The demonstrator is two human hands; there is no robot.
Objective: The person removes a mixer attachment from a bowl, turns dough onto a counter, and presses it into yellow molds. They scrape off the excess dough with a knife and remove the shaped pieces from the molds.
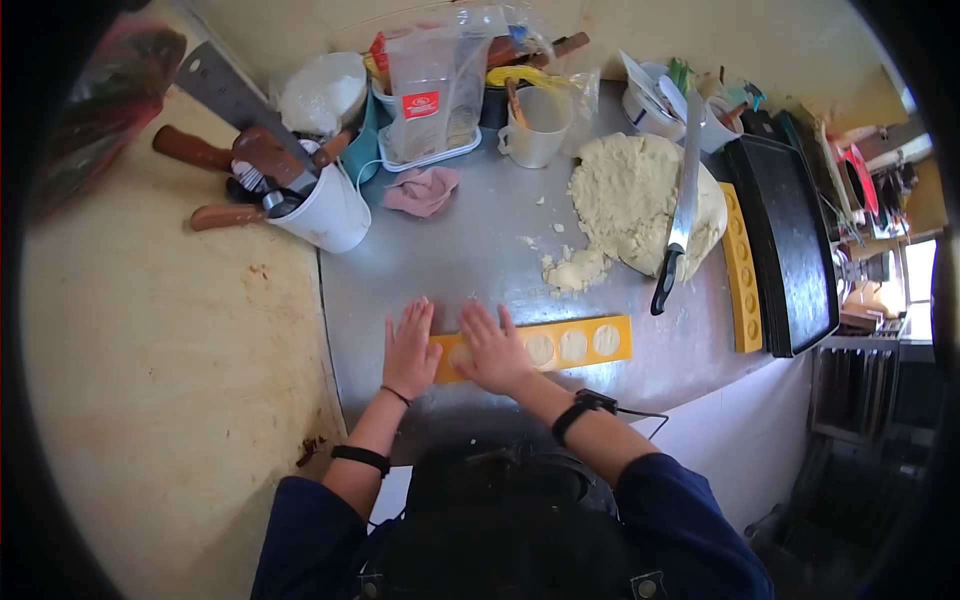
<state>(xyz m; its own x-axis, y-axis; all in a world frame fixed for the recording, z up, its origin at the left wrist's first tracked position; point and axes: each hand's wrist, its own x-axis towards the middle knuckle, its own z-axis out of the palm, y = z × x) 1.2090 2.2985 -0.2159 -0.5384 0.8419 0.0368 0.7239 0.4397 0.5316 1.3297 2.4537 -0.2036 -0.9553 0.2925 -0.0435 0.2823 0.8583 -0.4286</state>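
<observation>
A long yellow mould with round cavities lies on the metal table in front of me. Pale dough fills the cavities that show towards its right end. My right hand lies flat over the left part of the mould, its fingers stretched out and hiding the cavities beneath. Over the mould's left end, my left hand is open, fingers pointing away from me and its side touching or close to the mould. Neither hand grips anything. A large mass of dough sits further back, with a smaller lump and crumbs beside it.
A long knife rests on the dough. To its right are a second yellow mould and stacked black trays. A white bucket of tools, a pink cloth and a plastic jug stand or lie towards the back.
</observation>
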